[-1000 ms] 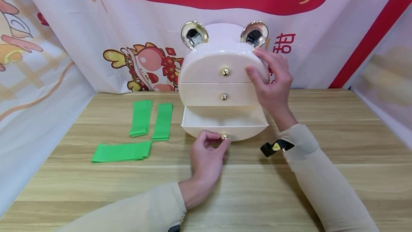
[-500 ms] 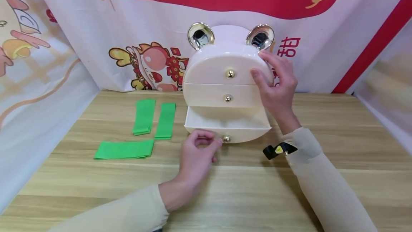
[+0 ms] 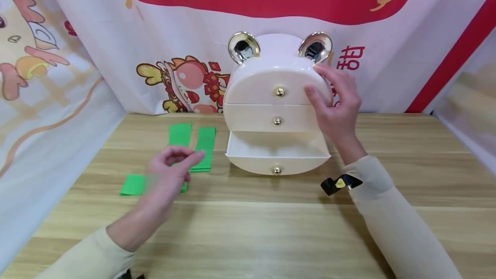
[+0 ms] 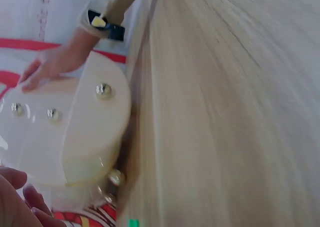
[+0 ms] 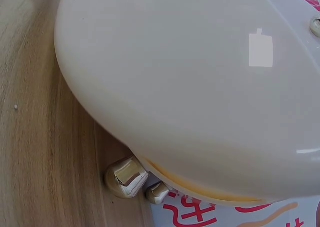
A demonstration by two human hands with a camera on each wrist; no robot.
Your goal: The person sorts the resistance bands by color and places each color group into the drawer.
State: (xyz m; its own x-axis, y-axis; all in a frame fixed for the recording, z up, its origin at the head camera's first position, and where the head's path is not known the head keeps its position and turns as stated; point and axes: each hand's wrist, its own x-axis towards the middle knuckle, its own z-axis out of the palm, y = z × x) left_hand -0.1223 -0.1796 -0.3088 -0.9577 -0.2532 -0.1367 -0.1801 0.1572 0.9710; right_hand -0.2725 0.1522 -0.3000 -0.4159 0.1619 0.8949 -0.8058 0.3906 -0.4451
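Observation:
A white frog-shaped storage box [image 3: 252,91] with gold-rimmed eyes stands against the backdrop. Its bottom drawer [image 3: 248,163] is pulled out and bare inside; the two upper drawers are closed. My right hand [image 3: 338,104] grips the box's upper right edge, thumb on the front and fingers over the top. My left hand [image 3: 164,180], fingers loosely bent with nothing between them, hovers over three folded green strips. Parts of the left strip [image 3: 180,134], right strip [image 3: 206,141] and front strip [image 3: 132,184] show around it. In the left wrist view, fingers [image 4: 12,178] show at the lower left.
The wooden table [image 3: 248,236] runs under everything. A printed cloth backdrop [image 3: 193,25] rises right behind the box, with cloth sides left and right. In the right wrist view, gold feet [image 5: 126,177] show under the box.
My left hand has let go of the bottom drawer's gold knob and moved left to above the green strips. The right hand keeps its hold on the box; the drawer stays out.

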